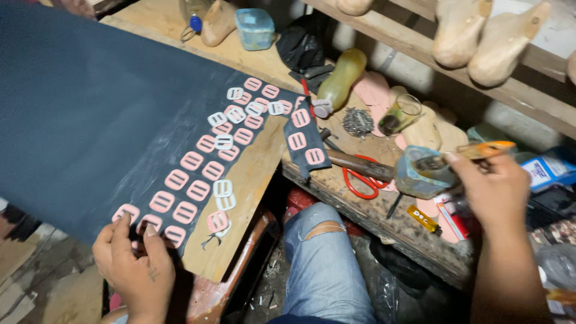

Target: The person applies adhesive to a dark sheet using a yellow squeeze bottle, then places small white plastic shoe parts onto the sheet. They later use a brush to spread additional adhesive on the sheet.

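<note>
A large dark blue sheet [90, 114] lies over a wooden board [252, 174], with several pink and white buckle-shaped pieces [198, 191] laid along its cut edge. My left hand [133, 261] presses its fingertips on the sheet's near corner, touching the pink pieces there. My right hand [492, 189] holds an orange-handled brush [480, 151] whose tip sits in a grimy blue-grey glue pot [420, 174] on the workbench. My knee in torn jeans [321, 252] shows below the bench.
Red-handled scissors [360, 180], a hammer [354, 162], a pile of tacks [358, 122], a yellowish bottle [341, 78], a small glass [401, 114] and pink insole shapes [375, 90] crowd the bench. Wooden shoe lasts [480, 36] sit on the shelf behind. A teal tub [255, 27] stands at the back.
</note>
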A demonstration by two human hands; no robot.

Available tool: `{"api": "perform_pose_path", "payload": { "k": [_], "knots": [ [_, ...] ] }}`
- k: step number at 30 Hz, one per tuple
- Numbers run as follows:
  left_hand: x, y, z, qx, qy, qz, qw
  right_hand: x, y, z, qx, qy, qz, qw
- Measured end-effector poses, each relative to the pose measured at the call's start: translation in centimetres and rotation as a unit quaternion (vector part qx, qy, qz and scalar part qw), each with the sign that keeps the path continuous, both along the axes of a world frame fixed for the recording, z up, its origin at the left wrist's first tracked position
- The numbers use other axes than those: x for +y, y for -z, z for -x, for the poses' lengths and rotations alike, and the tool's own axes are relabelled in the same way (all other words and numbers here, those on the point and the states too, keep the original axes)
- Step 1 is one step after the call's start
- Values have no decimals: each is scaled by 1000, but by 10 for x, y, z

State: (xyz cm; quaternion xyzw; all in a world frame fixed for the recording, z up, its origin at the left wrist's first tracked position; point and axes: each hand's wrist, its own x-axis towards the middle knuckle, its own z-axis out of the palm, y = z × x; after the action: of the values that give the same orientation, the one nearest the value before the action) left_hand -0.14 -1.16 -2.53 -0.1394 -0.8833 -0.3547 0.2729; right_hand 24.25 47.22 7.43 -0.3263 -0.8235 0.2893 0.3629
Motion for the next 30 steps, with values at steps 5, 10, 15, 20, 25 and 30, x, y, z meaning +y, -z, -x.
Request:
{"api": "perform_pose_path", "payload": {
  "k": [5, 10, 15, 20, 25, 30],
  "knots": [
    [-44, 34, 15, 0, -95, -57, 994, 2, 19, 5, 22, 10, 3, 1000],
    [-75, 70, 50, -135, -74, -380, 912, 10, 29, 49, 129, -112, 298, 939],
    [-84, 80, 65, -219, -34, -530, 818, -53, 7, 158, 215, -300, 330, 869],
    [-84, 56, 68, -175, -40, -519, 835, -175, -7, 276, 90, -344, 369, 858],
    [-95, 17, 85, 57, -120, -36, 990, -242, 17, 373, 1, -379, 354, 855],
    [-93, -9, 154, -83, 46, 78, 992, -250, 46, 427, -16, -341, 334, 879]
  ]
}}
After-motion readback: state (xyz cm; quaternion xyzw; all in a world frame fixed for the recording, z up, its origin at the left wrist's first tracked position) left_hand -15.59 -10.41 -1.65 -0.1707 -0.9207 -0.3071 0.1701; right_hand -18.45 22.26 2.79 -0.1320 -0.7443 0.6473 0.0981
